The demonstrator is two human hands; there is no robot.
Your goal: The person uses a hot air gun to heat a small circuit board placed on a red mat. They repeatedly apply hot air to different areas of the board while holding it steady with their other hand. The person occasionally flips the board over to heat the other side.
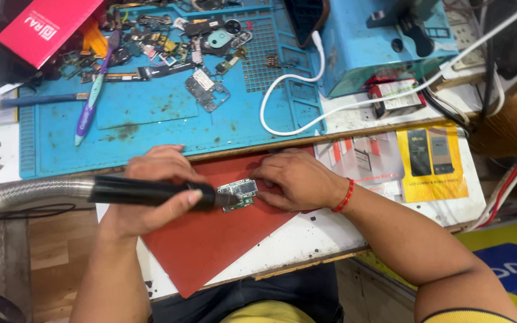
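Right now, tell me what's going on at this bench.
A person sits at a cluttered workbench. Their left hand grips a black hot-air handpiece on a metal hose, its tip at a small green circuit board. The right hand steadies that board on a red mat. Behind lies a blue work mat strewn with phone parts.

A flat pink-red rectangular cardboard box (43, 27) with white print is lying tilted at the top left corner, overlapping the edge of the blue silicone mat (151, 119). A small red, white and black labelled rectangular pack (397, 96) is sitting on the worktop (306, 239) just below the blue machine housing (378, 42). Further right, a yellow rectangular printed sheet (432, 161) showing two dark phone-shaped pictures is lying flat, and beside it a pale sheet with red and white pictures (360, 158) is lying flat too.
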